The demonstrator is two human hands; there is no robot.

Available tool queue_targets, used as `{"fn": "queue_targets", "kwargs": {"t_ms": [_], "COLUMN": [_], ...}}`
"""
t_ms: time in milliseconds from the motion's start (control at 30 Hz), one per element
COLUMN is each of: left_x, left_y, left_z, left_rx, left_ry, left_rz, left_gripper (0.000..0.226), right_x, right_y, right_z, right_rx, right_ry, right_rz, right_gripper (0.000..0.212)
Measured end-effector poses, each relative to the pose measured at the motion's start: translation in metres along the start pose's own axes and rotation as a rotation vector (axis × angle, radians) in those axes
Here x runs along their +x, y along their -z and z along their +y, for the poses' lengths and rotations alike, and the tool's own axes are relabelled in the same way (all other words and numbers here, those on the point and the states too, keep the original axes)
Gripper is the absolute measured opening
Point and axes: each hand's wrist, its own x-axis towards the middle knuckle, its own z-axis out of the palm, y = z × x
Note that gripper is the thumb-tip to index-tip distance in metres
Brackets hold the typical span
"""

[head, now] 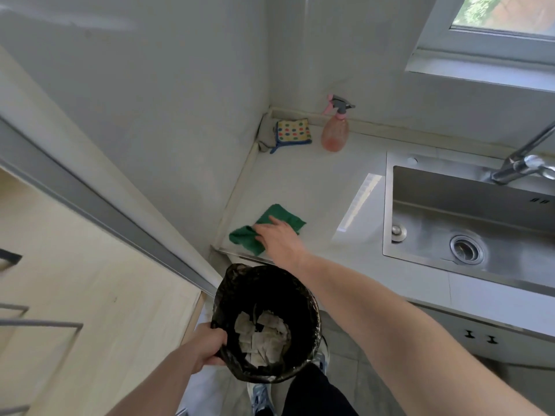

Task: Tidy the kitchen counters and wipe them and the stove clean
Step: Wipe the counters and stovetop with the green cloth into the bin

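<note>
The right hand [279, 235] lies with fingers spread flat on the green cloth [264, 228] at the counter's [318, 187] near left edge, directly above the lined bin [265, 322] whose rim the left hand [210, 345] grips just below.

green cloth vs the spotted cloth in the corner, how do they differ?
The green cloth is plain green; the spotted cloth is pale yellow with coloured dots and a blue edge. The green cloth lies near the counter's front edge, rumpled under the right hand; the spotted cloth sits untouched, flat and square, in the back corner beside the spray bottle. Both rest on the counter.
</note>
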Motion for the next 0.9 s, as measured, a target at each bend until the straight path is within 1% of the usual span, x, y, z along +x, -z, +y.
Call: {"fn": "queue_targets", "kwargs": {"t_ms": [67,100,200,233,267,300,367,433,500,533,633,767,800,833,900], "left_x": [0.002,0.002,0.004,0.004,0.005,0.007,0.008,0.008,0.010,0.010,0.012,0.006,0.003,0.000,-0.002], "left_y": [0.000,0.000,0.001,0.001,0.002,0.001,0.000,-0.003,-0.006,-0.007,-0.009,-0.010,-0.010,-0.010,-0.009], "left_z": [-0.002,-0.003,-0.005,-0.005,-0.005,-0.006,-0.006,-0.006,-0.007,-0.007,-0.009,-0.011,-0.011,-0.011,-0.010], "left_rx": [-0.005,-0.006,0.001,0.003,0.004,0.003,-0.004,-0.005,-0.017,-0.022,-0.033,-0.034,-0.024,-0.013,0.022], "left_ry": [0.007,0.010,0.020,0.021,0.019,0.017,0.017,0.008,0.003,0.000,-0.009,-0.025,-0.032,-0.043,-0.056], "left_rz": [0.014,0.023,0.026,0.023,0.019,0.015,0.008,0.003,-0.003,-0.005,-0.008,-0.011,-0.019,-0.027,-0.045], "left_gripper": [0.027,0.025,0.027,0.028,0.028,0.028,0.027,0.026,0.027,0.028,0.029,0.025,0.025,0.026,0.028], "right_x": [0.004,0.005,0.003,0.004,0.006,0.008,0.012,0.013,0.003,-0.006,-0.047,-0.114,-0.130,-0.145,-0.167], "right_y": [-0.019,-0.028,-0.038,-0.038,-0.037,-0.036,-0.033,-0.030,-0.028,-0.027,-0.027,-0.033,-0.035,-0.034,-0.024], "right_z": [0.005,0.007,0.007,0.007,0.008,0.008,0.010,0.011,0.012,0.012,0.007,-0.003,-0.004,-0.004,-0.004], "right_rx": [-0.084,-0.105,-0.179,-0.214,-0.249,-0.278,-0.313,-0.361,-0.347,-0.310,-0.162,-0.028,0.018,0.061,0.150], "right_ry": [-0.013,-0.017,-0.031,-0.037,-0.043,-0.050,-0.071,-0.076,-0.073,-0.070,-0.066,-0.084,-0.103,-0.132,-0.221], "right_rz": [-0.163,-0.214,-0.233,-0.229,-0.224,-0.220,-0.206,-0.154,-0.112,-0.110,-0.120,-0.238,-0.223,-0.174,-0.027], "right_gripper": [0.042,0.047,0.073,0.078,0.079,0.075,0.053,0.030,0.015,0.014,0.020,0.028,0.028,0.029,0.028]}}
